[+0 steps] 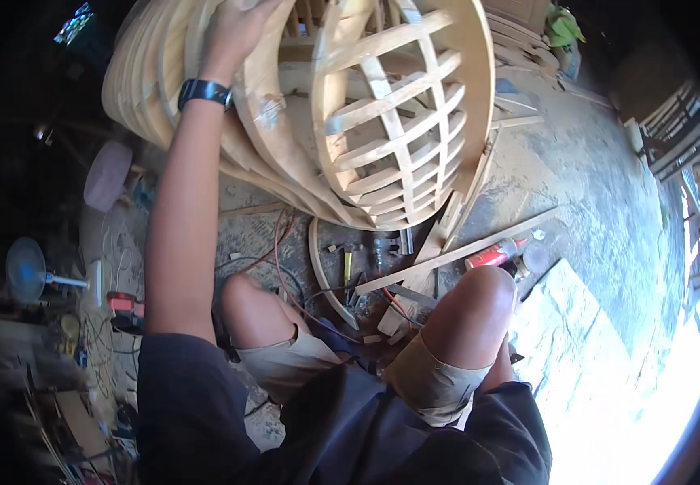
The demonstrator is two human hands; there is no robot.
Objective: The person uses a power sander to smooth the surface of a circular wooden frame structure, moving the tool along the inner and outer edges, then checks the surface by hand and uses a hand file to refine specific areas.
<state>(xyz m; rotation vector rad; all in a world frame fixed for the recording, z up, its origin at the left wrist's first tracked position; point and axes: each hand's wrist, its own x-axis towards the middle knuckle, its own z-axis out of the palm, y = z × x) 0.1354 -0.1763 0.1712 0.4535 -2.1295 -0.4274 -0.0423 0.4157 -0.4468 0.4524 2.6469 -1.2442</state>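
Note:
At the top of the head view stands a large rounded wooden frame (483,97), built of curved pale ribs with a lattice of crossed slats inside. My left arm, with a dark wristwatch (205,94), reaches up to it. My left hand (235,39) is closed over one of its curved ribs (262,89), the fingertips partly cut off by the picture's upper edge. On the right, my forearm comes out of a dark sleeve (520,412) and passes behind my raised right knee. My right hand is hidden there.
Between my knees lie cables, a curved wood strip (322,271), offcuts and a yellow-green object (347,268). A long wooden strip (455,252) crosses beside a red tube (495,254). A pale sheet (568,323) lies right; a fan (26,269) stands left.

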